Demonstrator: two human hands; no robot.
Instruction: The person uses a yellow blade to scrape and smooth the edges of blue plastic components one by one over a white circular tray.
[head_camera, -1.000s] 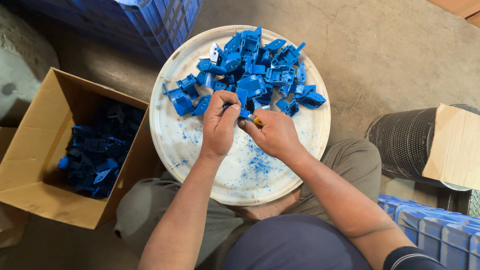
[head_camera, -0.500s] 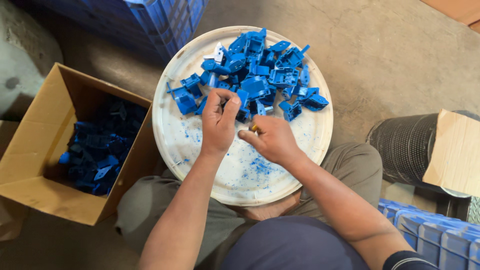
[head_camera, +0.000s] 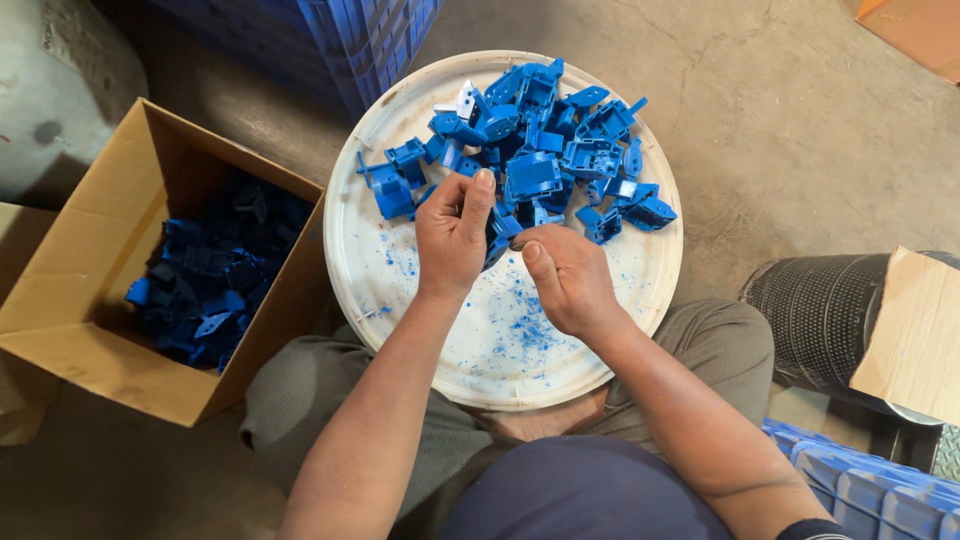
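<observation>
A round white lid (head_camera: 400, 290) rests on my lap and carries a heap of blue plastic parts (head_camera: 560, 150) on its far half. My left hand (head_camera: 450, 240) grips one blue plastic part (head_camera: 500, 232) over the middle of the lid. My right hand (head_camera: 570, 280) is closed beside it, pinching a small tool whose tip touches that part; the tool is mostly hidden by my fingers. Blue shavings (head_camera: 520, 320) lie scattered on the lid below my hands.
An open cardboard box (head_camera: 70, 270) holding several blue parts (head_camera: 200, 280) stands on the floor to the left. A blue crate (head_camera: 360, 40) is at the top, a black ribbed bin (head_camera: 820, 310) with cardboard (head_camera: 915, 330) at right, another blue crate (head_camera: 860, 490) bottom right.
My hands stay together over the lid, working on the blue part. The view has shifted slightly; the heap and box are unchanged.
</observation>
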